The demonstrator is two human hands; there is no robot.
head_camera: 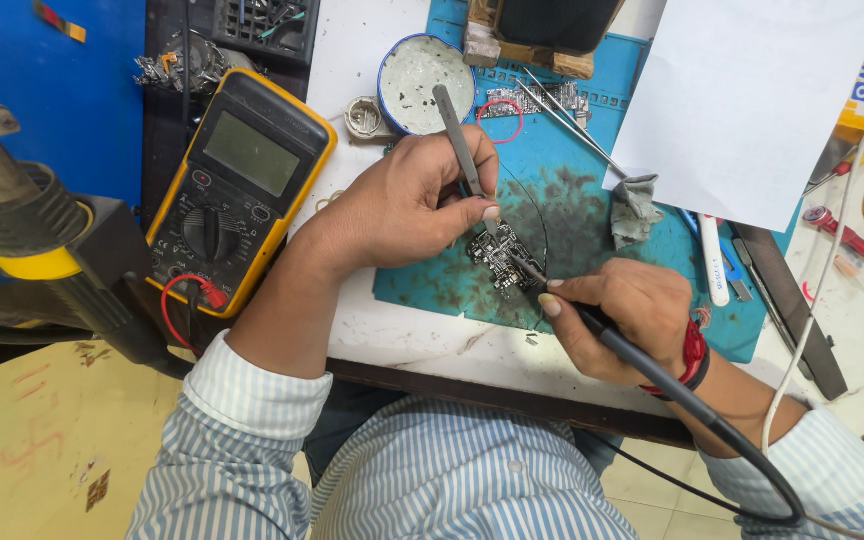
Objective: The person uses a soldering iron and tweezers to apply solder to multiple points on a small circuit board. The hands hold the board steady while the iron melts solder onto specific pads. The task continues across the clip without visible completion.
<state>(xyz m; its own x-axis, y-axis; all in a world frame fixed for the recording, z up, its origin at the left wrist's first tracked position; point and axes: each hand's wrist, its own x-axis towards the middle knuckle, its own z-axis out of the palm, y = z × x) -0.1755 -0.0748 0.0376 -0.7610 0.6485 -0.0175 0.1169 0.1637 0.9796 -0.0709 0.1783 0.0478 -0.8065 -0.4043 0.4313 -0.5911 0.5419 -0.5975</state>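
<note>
At the far left a hot-air tool [22,230] with a yellow collar juts in over the worktop [352,60] edge, and just right of it lies a yellow-cased multimeter [237,190], its red lead curling off the front edge. That crowds the left side; the left forearm passes close by the meter. A round tin [420,82] with pale residue sits behind the left hand [407,205], beside a small roll of solder wire [362,118].

The left hand's grip is closed around grey tweezers [462,145], thumb and fingers pinching them, the tips pointing down onto a small circuit board [504,262]. The board is dark, densely studded with tiny silvery parts and irregular in outline. It lies flat on a stained blue mat [572,200], near the mat's front edge and close to the worktop's front edge, directly under the left thumb and between the two hands.

The right hand [622,320] is closed in a pen hold on a black soldering iron [592,318], whose tip meets the board's right side; its cable loops back across the striped sleeve. Behind, on the mat, lie a second board [542,100] ringed by red wire, spare tweezers [572,125] and a grey rag [635,208]. A white sheet of paper [752,100] overhangs the mat's right part, and hand tools [852,235] clutter the far right, leaving little free room there.
</note>
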